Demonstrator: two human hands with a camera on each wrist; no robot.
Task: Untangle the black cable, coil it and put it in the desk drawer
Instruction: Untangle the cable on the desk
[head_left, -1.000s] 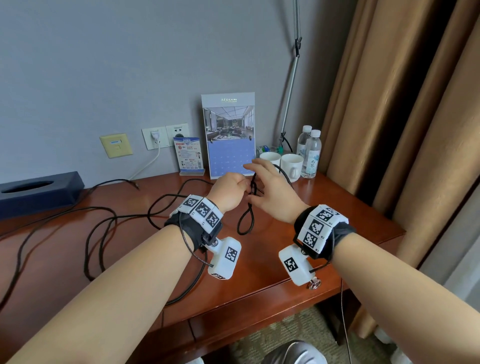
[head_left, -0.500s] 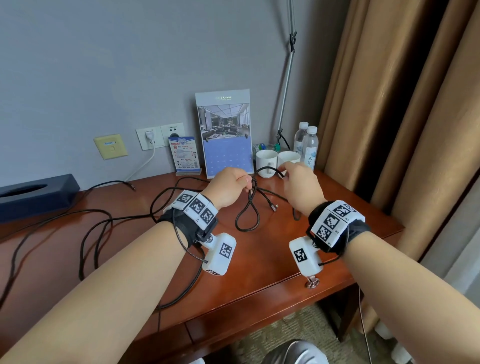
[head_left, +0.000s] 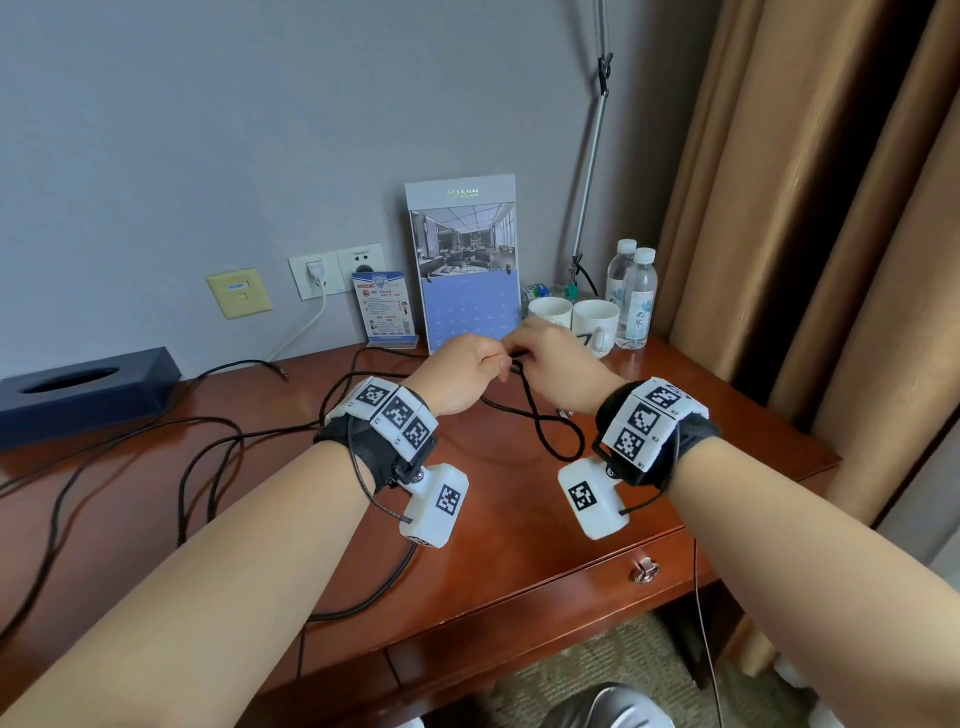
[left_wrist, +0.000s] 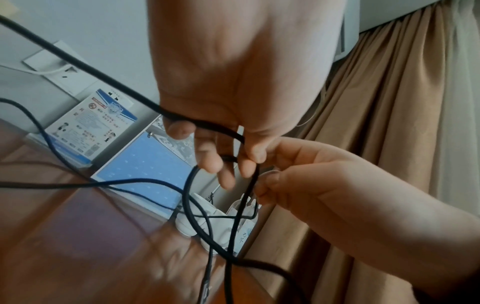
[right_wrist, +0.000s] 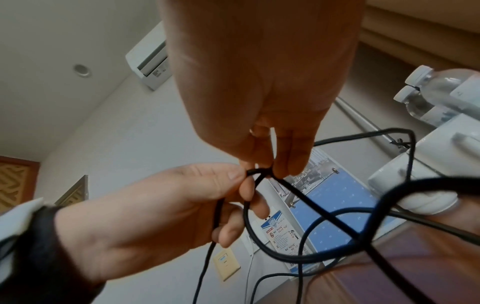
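Observation:
The black cable (head_left: 540, 423) sprawls over the wooden desk (head_left: 509, 525) in loose loops, running far to the left. Both hands meet above the desk in front of the calendar. My left hand (head_left: 491, 364) pinches a small bend of the cable (left_wrist: 233, 133) between thumb and fingers. My right hand (head_left: 524, 349) pinches the same bend (right_wrist: 259, 171) from the other side, fingertips pointing down. A loop (right_wrist: 285, 255) hangs below the two hands and crosses itself. The desk drawer (head_left: 571, 597) sits shut under the front edge, with a metal pull (head_left: 644, 571).
At the back of the desk stand a calendar (head_left: 467, 270), a small card (head_left: 384, 312), two white mugs (head_left: 595, 322) and two water bottles (head_left: 636, 296). A dark tissue box (head_left: 83, 389) lies far left. Brown curtains (head_left: 805, 260) hang on the right.
My right hand, which had drawn out to the right near the mugs, has come back left to meet the left hand at the cable. The hanging loop now lies lower.

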